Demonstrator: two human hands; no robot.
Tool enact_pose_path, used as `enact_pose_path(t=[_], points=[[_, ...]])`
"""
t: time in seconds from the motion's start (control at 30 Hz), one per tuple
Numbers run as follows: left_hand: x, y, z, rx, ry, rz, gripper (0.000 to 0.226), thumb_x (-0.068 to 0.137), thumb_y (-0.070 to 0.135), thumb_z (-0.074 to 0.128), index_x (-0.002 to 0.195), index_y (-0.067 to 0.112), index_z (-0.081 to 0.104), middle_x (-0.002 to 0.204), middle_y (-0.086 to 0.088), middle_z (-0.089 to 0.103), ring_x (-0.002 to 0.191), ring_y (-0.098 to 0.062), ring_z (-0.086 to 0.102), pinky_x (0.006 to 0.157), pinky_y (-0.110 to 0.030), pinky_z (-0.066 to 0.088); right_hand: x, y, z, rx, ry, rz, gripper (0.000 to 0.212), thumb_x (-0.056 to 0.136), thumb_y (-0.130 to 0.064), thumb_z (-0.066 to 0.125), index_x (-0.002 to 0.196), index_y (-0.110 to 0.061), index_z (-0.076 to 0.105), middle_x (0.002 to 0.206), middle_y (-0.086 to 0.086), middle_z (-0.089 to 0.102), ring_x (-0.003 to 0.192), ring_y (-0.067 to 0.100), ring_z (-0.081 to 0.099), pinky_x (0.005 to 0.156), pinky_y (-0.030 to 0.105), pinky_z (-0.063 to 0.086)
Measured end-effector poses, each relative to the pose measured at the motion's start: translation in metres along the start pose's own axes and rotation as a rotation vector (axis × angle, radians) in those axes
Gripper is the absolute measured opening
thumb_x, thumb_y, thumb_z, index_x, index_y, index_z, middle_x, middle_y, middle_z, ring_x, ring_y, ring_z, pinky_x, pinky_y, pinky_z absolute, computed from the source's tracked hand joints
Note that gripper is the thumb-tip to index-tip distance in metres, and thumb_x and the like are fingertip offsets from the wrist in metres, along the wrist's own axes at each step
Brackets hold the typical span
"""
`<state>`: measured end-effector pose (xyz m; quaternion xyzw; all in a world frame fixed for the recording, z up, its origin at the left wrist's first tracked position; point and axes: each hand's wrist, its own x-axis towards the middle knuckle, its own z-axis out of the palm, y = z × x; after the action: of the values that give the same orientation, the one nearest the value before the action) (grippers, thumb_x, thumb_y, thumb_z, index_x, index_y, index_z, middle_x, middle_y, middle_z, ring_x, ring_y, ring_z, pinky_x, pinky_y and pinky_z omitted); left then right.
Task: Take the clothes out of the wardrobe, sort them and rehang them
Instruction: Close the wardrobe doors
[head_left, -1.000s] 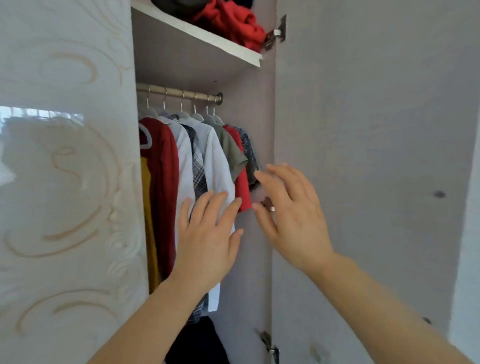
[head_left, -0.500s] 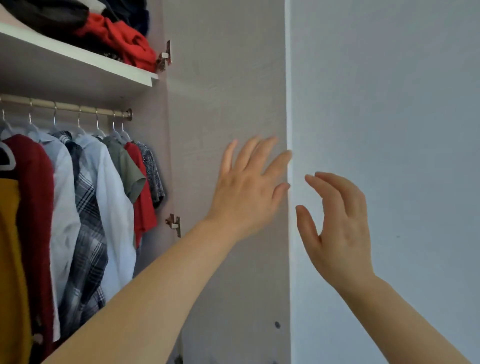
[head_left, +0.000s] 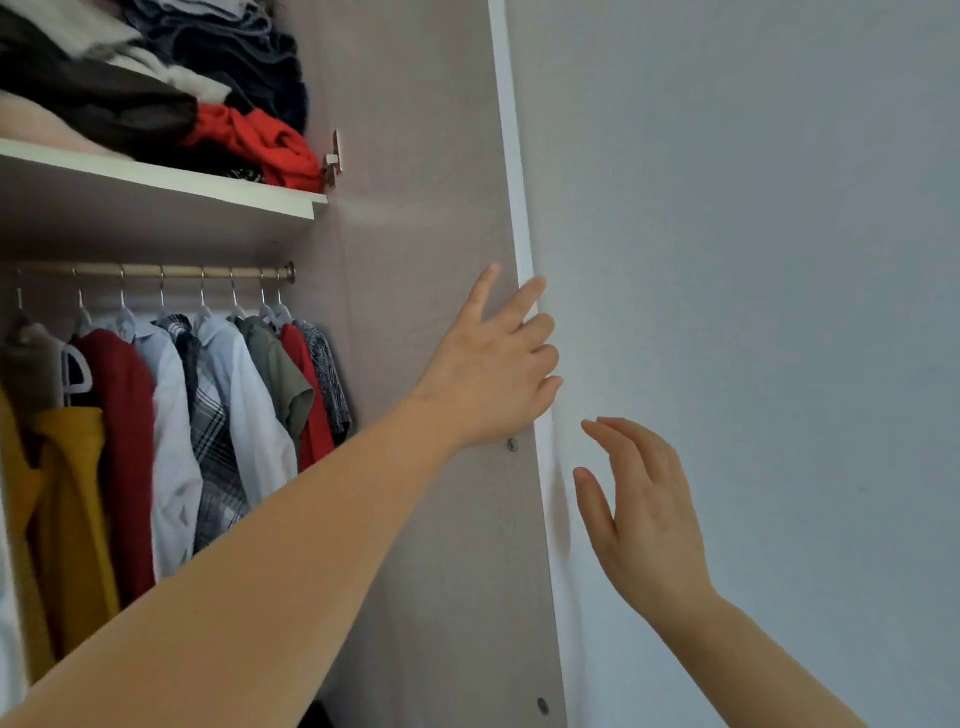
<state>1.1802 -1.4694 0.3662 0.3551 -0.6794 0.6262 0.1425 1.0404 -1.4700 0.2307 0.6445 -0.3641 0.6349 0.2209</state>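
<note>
Clothes (head_left: 208, 415) hang in a packed row at the left of the frame. Each one drapes straight down from a rail (head_left: 156, 270) that runs left to right under the shelf (head_left: 156, 179). A heap of folded garments (head_left: 171, 104) sits on that shelf at upper left. The wardrobe door (head_left: 415, 208) stands open in the middle of the frame, its white edge close to the wall (head_left: 753, 260); whether they touch does not show. Both hands are right of the row and well apart from it. The left hand (head_left: 488, 374), fingers spread, presses on the door at its edge. It is the nearer one, I judge, and would have to travel leftward to reach a hanger. The right hand (head_left: 644, 519) hovers before the wall at lower right, fingers loose, holding nothing. The row's left end and its hems are cut off, and most hanger shoulders are buried in cloth.
</note>
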Motion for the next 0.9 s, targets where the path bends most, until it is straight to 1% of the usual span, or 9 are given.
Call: enact_pose_path(t=[0.07, 0.13, 0.23, 0.33, 0.5, 0.6, 0.67, 0.8, 0.9], points=[[-0.011, -0.009, -0.002, 0.011, 0.099, 0.004, 0.038, 0.090, 0.035, 0.037, 0.083, 0.018, 0.070, 0.102, 0.001, 0.065, 0.129, -0.027, 0.043, 0.107, -0.058, 0.019, -0.002, -0.007, 0.011, 0.081, -0.031, 0.050, 0.044, 0.091, -0.029, 0.038, 0.126, -0.007, 0.054, 0.124, 0.010, 0.055, 0.116, 0.017, 0.042, 0.098, 0.038, 0.040], [-0.026, -0.020, -0.004, -0.001, 0.148, 0.012, 0.036, 0.090, 0.034, 0.039, 0.080, 0.017, 0.069, 0.100, -0.001, 0.066, 0.127, -0.027, 0.045, 0.106, -0.058, 0.022, -0.003, -0.019, 0.021, 0.155, -0.122, 0.068, 0.050, 0.093, -0.036, 0.031, 0.138, -0.016, 0.039, 0.138, 0.005, 0.045, 0.126, 0.014, 0.035, 0.104, 0.036, 0.034], [-0.051, -0.039, -0.009, 0.024, 0.176, 0.036, 0.033, 0.091, 0.034, 0.040, 0.085, 0.017, 0.069, 0.107, -0.001, 0.065, 0.128, -0.028, 0.045, 0.106, -0.057, 0.023, -0.004, -0.041, 0.038, 0.268, -0.278, 0.017, 0.048, 0.093, -0.047, 0.019, 0.139, -0.043, 0.009, 0.150, -0.016, 0.014, 0.140, 0.006, 0.017, 0.114, 0.034, 0.021], [-0.082, -0.063, -0.013, 0.048, 0.183, 0.047, 0.034, 0.092, 0.033, 0.040, 0.094, 0.017, 0.069, 0.116, -0.003, 0.064, 0.129, -0.031, 0.043, 0.106, -0.058, 0.022, -0.009, -0.068, 0.057, 0.388, -0.337, -0.041, 0.046, 0.093, -0.053, 0.015, 0.137, -0.052, 0.001, 0.152, -0.021, 0.009, 0.141, 0.000, 0.007, 0.117, 0.034, 0.017], [-0.140, -0.109, -0.017, 0.074, 0.113, 0.020, 0.043, 0.096, 0.035, 0.032, 0.115, 0.019, 0.066, 0.133, -0.006, 0.054, 0.134, -0.031, 0.031, 0.110, -0.054, 0.014, -0.021, -0.128, 0.092, 0.502, -0.331, -0.142, 0.049, 0.097, -0.052, 0.012, 0.142, -0.045, -0.006, 0.154, -0.012, 0.012, 0.141, 0.002, 0.011, 0.114, 0.023, 0.015], [-0.175, -0.135, -0.018, 0.126, 0.057, -0.006, 0.046, 0.097, 0.036, 0.027, 0.122, 0.018, 0.062, 0.137, -0.007, 0.049, 0.134, -0.031, 0.028, 0.109, -0.054, 0.014, -0.025, -0.166, 0.118, 0.580, -0.345, -0.170, 0.052, 0.096, -0.054, 0.013, 0.141, -0.047, -0.014, 0.152, -0.019, 0.002, 0.140, -0.005, 0.005, 0.111, 0.010, 0.007], [-0.198, -0.151, -0.018, 0.146, 0.018, -0.023, 0.045, 0.097, 0.035, 0.027, 0.128, 0.018, 0.056, 0.140, -0.008, 0.044, 0.135, -0.032, 0.028, 0.109, -0.055, 0.017, -0.029, -0.188, 0.136, 0.617, -0.355, -0.185, 0.055, 0.096, -0.055, 0.013, 0.141, -0.046, -0.016, 0.151, -0.020, 0.000, 0.138, -0.008, 0.002, 0.109, 0.006, 0.008], [-0.237, -0.185, -0.016, 0.177, -0.044, -0.040, 0.043, 0.097, 0.033, 0.030, 0.131, 0.017, 0.052, 0.141, -0.009, 0.043, 0.134, -0.033, 0.030, 0.107, -0.056, 0.020, -0.033, -0.232, 0.171, 0.561, -0.252, -0.193, 0.057, 0.097, -0.049, 0.021, 0.145, -0.027, 0.000, 0.149, -0.005, 0.017, 0.133, -0.002, 0.016, 0.103, 0.024, 0.028], [-0.261, -0.206, -0.008, 0.205, -0.072, -0.046, 0.043, 0.099, 0.031, 0.028, 0.128, 0.014, 0.055, 0.138, -0.010, 0.046, 0.131, -0.036, 0.035, 0.106, -0.055, 0.020, -0.034, -0.260, 0.196, 0.557, -0.223, -0.163, 0.059, 0.094, -0.040, 0.033, 0.144, -0.016, 0.013, 0.145, 0.006, 0.035, 0.131, 0.011, 0.032, 0.097, 0.026, 0.038]])
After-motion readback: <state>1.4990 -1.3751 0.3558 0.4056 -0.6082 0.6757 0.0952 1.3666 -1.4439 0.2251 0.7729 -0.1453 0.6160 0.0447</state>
